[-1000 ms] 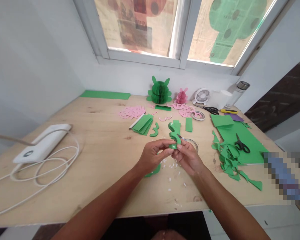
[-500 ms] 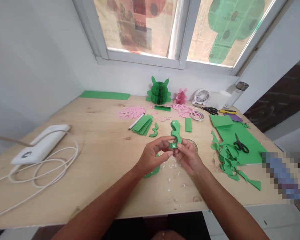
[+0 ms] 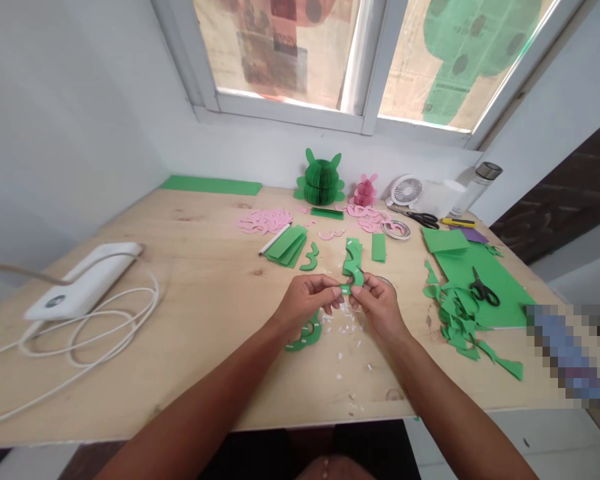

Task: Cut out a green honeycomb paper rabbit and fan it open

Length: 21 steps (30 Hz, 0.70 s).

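Both hands pinch a long, curvy green paper cutout (image 3: 353, 262) above the middle of the wooden table (image 3: 200, 267). My left hand (image 3: 305, 303) holds its lower end, where a small white tape strip (image 3: 346, 289) shows. My right hand (image 3: 377, 307) grips the cutout just beside it. Below my left hand lies a curved green paper piece (image 3: 306, 335) with white strips on it, partly hidden by the wrist. Small white tape scraps (image 3: 344, 327) are scattered near both hands. A tape roll (image 3: 387, 281) is partly hidden behind my right hand.
Pink cutouts (image 3: 265, 220), green strips (image 3: 285, 247), and honeycomb paper figures (image 3: 320, 179) lie ahead. To the right, scissors (image 3: 483, 288) rest on a green sheet (image 3: 480, 287) beside offcuts (image 3: 457, 320). A white power bank (image 3: 83, 290) and cable (image 3: 90, 333) lie left.
Both hands have dropped slightly toward the table, still holding the green cutout. The view has shifted a little, showing more of the curved green piece below my left hand.
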Each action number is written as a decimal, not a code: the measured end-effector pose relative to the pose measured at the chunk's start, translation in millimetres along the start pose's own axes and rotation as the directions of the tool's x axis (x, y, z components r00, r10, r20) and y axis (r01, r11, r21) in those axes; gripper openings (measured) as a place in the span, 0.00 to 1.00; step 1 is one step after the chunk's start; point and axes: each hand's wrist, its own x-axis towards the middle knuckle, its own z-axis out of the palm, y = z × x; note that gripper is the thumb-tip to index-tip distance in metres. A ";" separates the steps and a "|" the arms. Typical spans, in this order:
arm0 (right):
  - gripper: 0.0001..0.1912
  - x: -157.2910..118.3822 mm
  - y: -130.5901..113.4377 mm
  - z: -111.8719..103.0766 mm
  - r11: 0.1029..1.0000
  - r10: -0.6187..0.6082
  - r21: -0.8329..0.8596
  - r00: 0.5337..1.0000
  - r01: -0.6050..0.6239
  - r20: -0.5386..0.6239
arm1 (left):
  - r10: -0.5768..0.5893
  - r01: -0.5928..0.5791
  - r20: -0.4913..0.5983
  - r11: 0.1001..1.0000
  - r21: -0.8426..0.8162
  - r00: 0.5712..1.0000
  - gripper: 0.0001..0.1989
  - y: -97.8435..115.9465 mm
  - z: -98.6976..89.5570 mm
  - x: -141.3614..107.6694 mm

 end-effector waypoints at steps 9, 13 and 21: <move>0.09 1.0 -3.1 -2.2 0.988 -0.029 -0.151 0.999 0.033 0.026 | -0.025 0.023 0.016 0.996 0.084 1.000 0.10 0.6 -4.8 0.3; 0.09 1.2 -4.3 -2.6 0.982 -0.023 -0.187 0.999 0.031 0.042 | -0.026 0.022 0.037 0.995 0.094 0.999 0.09 -0.6 -7.3 1.5; 0.08 0.2 -4.0 -2.8 0.983 0.040 -0.180 0.997 -0.027 0.068 | -0.094 0.080 0.152 0.992 0.094 0.984 0.08 3.1 -14.5 1.7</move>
